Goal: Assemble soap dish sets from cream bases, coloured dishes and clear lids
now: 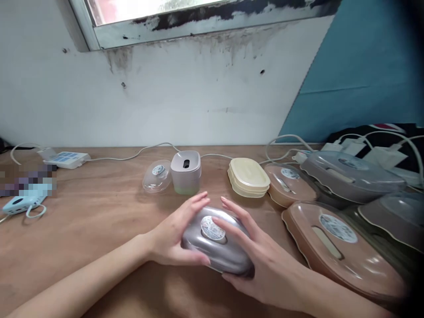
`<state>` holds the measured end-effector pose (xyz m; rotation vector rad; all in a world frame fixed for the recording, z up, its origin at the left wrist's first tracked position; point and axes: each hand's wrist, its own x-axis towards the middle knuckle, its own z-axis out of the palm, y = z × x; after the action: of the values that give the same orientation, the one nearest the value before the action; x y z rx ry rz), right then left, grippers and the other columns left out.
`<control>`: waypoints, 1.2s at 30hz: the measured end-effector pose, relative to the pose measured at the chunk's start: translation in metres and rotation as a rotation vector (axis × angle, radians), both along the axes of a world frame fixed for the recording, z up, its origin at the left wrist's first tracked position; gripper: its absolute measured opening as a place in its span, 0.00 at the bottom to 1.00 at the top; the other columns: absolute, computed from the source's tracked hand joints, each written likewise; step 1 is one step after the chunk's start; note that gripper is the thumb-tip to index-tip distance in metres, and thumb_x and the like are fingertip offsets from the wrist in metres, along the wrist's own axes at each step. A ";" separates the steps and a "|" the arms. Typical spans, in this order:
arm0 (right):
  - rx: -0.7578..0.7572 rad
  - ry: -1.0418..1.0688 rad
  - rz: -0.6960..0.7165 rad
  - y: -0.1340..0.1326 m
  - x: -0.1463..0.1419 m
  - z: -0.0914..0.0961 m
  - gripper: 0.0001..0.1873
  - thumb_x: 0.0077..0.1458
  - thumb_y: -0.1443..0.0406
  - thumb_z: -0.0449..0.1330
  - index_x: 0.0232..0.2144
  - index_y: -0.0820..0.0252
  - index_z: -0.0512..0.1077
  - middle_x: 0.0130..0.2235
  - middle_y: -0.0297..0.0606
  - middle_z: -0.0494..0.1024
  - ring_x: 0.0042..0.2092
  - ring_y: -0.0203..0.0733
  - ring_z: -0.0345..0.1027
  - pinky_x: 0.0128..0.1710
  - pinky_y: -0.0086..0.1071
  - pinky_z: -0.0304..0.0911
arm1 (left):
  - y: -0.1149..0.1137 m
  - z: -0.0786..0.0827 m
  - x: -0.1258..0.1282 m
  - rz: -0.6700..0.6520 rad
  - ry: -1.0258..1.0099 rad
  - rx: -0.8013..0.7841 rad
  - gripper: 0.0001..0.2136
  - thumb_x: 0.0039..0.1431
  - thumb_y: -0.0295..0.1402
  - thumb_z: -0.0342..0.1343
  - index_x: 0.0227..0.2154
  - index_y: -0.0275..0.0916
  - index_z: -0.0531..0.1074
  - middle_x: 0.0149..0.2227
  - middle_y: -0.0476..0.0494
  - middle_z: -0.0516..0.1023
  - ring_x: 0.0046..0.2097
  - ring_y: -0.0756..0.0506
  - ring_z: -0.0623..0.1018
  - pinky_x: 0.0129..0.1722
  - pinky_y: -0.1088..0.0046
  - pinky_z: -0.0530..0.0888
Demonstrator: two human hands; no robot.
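Observation:
A grey oval box (220,254) with a glossy, see-through lid and a round printed sticker lies in front of me, low over or on the wooden table. My left hand (177,236) grips its left end, thumb along the near side. Around the right end curls my right hand (261,251), one finger crossing the lid by the sticker. Beyond the hands stands a pale tissue-box-like container (186,172) with a dark slot in its top. To its left rests a clear lid (155,179) with a round sticker. Several cream lids or shallow trays (249,176) are stacked to its right.
On the right lie several lidded boxes: a large orange-brown one (357,260), a smaller one (291,185) and a grey one (351,172). Cables and plugs (351,145) run behind them. A power strip (68,160) and a light-blue device (24,201) are at left.

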<state>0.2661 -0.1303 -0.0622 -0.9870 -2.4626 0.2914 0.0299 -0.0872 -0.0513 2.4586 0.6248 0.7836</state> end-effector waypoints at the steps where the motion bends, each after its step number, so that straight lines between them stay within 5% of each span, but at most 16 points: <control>1: -0.041 0.049 -0.028 0.000 0.000 -0.005 0.48 0.44 0.67 0.61 0.62 0.48 0.41 0.66 0.47 0.35 0.65 0.57 0.40 0.55 0.48 0.59 | 0.002 0.003 0.001 -0.035 0.079 0.004 0.39 0.51 0.42 0.61 0.62 0.42 0.48 0.64 0.31 0.51 0.64 0.33 0.54 0.59 0.52 0.59; 5: -0.221 0.206 -0.138 0.002 0.002 -0.022 0.61 0.39 0.64 0.66 0.63 0.47 0.28 0.65 0.50 0.43 0.65 0.57 0.42 0.57 0.52 0.55 | 0.005 0.006 0.006 -0.027 0.109 0.024 0.39 0.44 0.40 0.66 0.59 0.42 0.55 0.57 0.33 0.62 0.58 0.35 0.64 0.55 0.56 0.66; 11: -0.365 0.239 -0.148 0.004 0.002 -0.024 0.70 0.38 0.64 0.67 0.60 0.52 0.13 0.63 0.53 0.50 0.64 0.54 0.48 0.58 0.52 0.54 | 0.006 0.021 -0.012 0.110 -0.100 0.201 0.31 0.50 0.48 0.59 0.56 0.42 0.62 0.54 0.36 0.65 0.56 0.35 0.66 0.54 0.56 0.67; 13: -0.375 0.201 -0.126 0.004 0.001 -0.020 0.67 0.41 0.64 0.65 0.61 0.51 0.15 0.64 0.52 0.49 0.64 0.52 0.47 0.59 0.51 0.52 | 0.017 0.033 -0.028 0.388 -0.253 0.335 0.29 0.52 0.51 0.56 0.55 0.44 0.63 0.53 0.38 0.65 0.56 0.36 0.66 0.54 0.56 0.67; 15: -0.369 0.150 -0.077 0.004 0.001 -0.017 0.59 0.43 0.63 0.64 0.64 0.48 0.27 0.65 0.49 0.46 0.65 0.52 0.45 0.59 0.49 0.52 | 0.034 0.042 -0.044 0.819 -0.309 0.384 0.29 0.54 0.51 0.54 0.56 0.44 0.61 0.55 0.38 0.63 0.56 0.37 0.67 0.51 0.58 0.69; 18: -0.357 0.098 -0.049 0.003 0.001 -0.015 0.45 0.45 0.61 0.63 0.62 0.49 0.47 0.64 0.47 0.45 0.64 0.54 0.47 0.59 0.47 0.54 | 0.063 0.040 -0.059 1.258 0.101 0.130 0.29 0.56 0.50 0.49 0.57 0.39 0.61 0.56 0.34 0.62 0.57 0.36 0.66 0.54 0.57 0.65; 26: -0.359 0.022 -0.057 0.001 -0.001 -0.009 0.37 0.46 0.60 0.63 0.57 0.54 0.56 0.63 0.50 0.45 0.63 0.54 0.48 0.58 0.46 0.55 | 0.087 0.017 -0.054 1.229 0.426 -0.097 0.31 0.55 0.51 0.47 0.58 0.40 0.60 0.56 0.29 0.63 0.59 0.25 0.58 0.51 0.48 0.62; 31: -0.331 0.029 -0.065 0.002 -0.001 -0.012 0.38 0.47 0.60 0.62 0.58 0.54 0.53 0.63 0.49 0.44 0.63 0.51 0.48 0.58 0.44 0.55 | 0.083 0.022 -0.056 1.149 0.523 -0.137 0.34 0.52 0.55 0.47 0.59 0.42 0.58 0.55 0.30 0.65 0.58 0.26 0.61 0.50 0.50 0.65; 36: -0.353 0.023 -0.065 0.002 -0.002 -0.009 0.29 0.45 0.61 0.64 0.50 0.56 0.63 0.63 0.49 0.45 0.62 0.53 0.50 0.55 0.43 0.58 | 0.063 0.039 -0.039 1.115 0.460 0.035 0.36 0.55 0.55 0.46 0.61 0.36 0.53 0.63 0.27 0.50 0.63 0.27 0.51 0.55 0.45 0.59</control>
<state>0.2641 -0.1282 -0.0707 -1.1941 -2.4000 0.7296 -0.0093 -0.0244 -0.0120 2.1775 2.2430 0.5447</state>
